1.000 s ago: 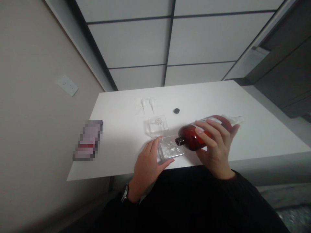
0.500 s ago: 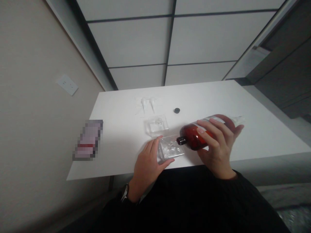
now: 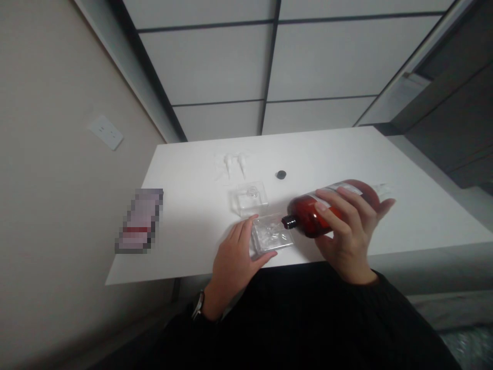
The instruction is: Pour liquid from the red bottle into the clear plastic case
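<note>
A person's two hands work over a clear square container (image 3: 272,239) on a white table (image 3: 185,216). The left hand (image 3: 233,257) is wrapped round the container's left side, steadying it. The right hand (image 3: 348,241) grasps a large red-brown bottle (image 3: 306,216), tilted almost flat, its black neck (image 3: 289,222) above the container's right part. Beyond the container are a second clear container (image 3: 251,204), two white pump heads (image 3: 242,164) and, further right, a dark cap (image 3: 281,174).

The likeliest trouble is a spill: a little more drift rightward could carry the neck past the container, and anything poured would land on the table. Tilting the heavy-looking bottle too steeply could bring a sudden gush. Whether liquid is flowing cannot be made out.

Compared with a second ago, the bottle has shifted slightly right relative to the container, while the left hand and the container look unmoved.
</note>
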Demonstrator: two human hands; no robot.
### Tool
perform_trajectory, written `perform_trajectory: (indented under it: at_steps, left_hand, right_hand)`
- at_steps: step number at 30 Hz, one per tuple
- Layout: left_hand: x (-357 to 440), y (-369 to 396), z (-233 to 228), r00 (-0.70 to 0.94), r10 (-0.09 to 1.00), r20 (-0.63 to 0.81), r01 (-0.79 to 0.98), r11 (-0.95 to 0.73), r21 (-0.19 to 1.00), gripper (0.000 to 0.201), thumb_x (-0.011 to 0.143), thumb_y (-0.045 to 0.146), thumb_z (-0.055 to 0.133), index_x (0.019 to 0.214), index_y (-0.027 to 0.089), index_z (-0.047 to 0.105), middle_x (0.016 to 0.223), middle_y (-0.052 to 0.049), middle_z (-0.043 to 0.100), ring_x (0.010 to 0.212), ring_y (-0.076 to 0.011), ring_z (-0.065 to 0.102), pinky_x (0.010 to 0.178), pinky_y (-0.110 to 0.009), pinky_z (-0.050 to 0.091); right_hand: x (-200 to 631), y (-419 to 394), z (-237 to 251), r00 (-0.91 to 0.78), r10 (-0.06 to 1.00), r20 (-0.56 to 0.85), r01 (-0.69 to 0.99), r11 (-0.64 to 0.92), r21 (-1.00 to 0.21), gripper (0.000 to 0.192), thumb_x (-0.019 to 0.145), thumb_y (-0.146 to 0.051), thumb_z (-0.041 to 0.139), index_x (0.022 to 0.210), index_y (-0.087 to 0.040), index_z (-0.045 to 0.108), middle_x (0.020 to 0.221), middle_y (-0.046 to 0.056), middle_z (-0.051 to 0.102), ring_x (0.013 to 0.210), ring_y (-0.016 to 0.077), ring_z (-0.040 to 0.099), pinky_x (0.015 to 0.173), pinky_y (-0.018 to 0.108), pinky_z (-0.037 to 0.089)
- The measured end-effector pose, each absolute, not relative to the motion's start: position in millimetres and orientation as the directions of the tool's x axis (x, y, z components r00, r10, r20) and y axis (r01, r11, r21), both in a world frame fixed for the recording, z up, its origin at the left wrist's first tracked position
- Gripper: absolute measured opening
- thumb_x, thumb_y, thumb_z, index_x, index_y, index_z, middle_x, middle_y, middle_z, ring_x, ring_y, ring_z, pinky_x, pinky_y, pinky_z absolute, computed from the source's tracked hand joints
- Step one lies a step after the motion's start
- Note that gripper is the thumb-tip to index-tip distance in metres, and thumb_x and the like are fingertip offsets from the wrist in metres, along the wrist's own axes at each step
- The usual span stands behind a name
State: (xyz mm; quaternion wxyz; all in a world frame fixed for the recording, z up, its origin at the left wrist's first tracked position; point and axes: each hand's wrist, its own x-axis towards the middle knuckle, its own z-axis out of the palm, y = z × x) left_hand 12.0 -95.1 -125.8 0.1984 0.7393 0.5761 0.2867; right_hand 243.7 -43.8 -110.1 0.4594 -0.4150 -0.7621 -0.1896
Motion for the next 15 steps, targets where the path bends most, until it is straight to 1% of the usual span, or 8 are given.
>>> perform_trajectory:
  at_steps: [3, 15]
  left_hand:
    - [11.6, -95.1, -126.8, 0.175, 0.963, 0.204, 0.735, -0.266, 0.624, 0.077, 0.086, 0.043, 0.082, 0.148, 0.023, 0.041, 0.143, -0.015, 0.063, 0.131, -0.0341, 0.062, 0.109, -0.052, 0.054]
    - [12.3, -95.3, -126.2, 0.171, 0.963, 0.207, 0.734, -0.265, 0.626, 0.078, 0.085, 0.043, 0.083, 0.147, 0.021, 0.043, 0.143, -0.016, 0.063, 0.131, -0.0343, 0.062, 0.109, -0.052, 0.054]
  right_hand:
    - [243.7, -43.3, -109.6, -0.233, 0.449, 0.862, 0.808, 0.584, -0.086, 0.074, 0.086, -0.004, 0.060, 0.150, -0.041, 0.047, 0.132, 0.003, 0.073, 0.127, 0.0305, 0.062, 0.124, 0.075, 0.010]
    - [241.7, -45.3, -107.7, -0.235, 0.437, 0.868, 0.817, 0.573, -0.068, 0.075, 0.086, -0.002, 0.060, 0.150, -0.040, 0.048, 0.129, 0.004, 0.074, 0.128, 0.0302, 0.062, 0.124, 0.074, 0.009]
